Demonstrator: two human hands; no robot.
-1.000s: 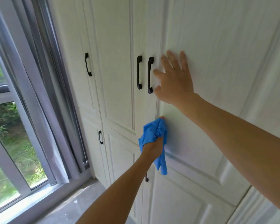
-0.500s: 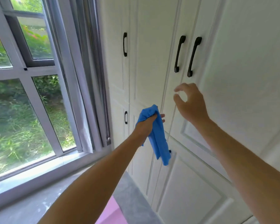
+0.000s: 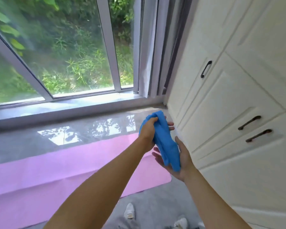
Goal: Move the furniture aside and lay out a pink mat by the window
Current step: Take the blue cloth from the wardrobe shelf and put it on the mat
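Note:
A pink mat (image 3: 56, 169) lies flat on the grey floor, running left to right just below the window (image 3: 64, 47). Above its right end I hold a bunched blue cloth (image 3: 167, 144). My left hand (image 3: 149, 131) grips the cloth's upper part. My right hand (image 3: 182, 161) is under the cloth's lower end, palm up, fingers partly curled around it.
A tall white cupboard (image 3: 229, 100) with black handles fills the right side, close to my right arm. The window sill (image 3: 73, 109) runs along the floor's far edge. White slippers (image 3: 129, 210) show on the grey floor at the bottom.
The view swung down from the cupboard doors to the floor and mat. My right hand left the cupboard door and came under the blue cloth, which my left hand kept holding.

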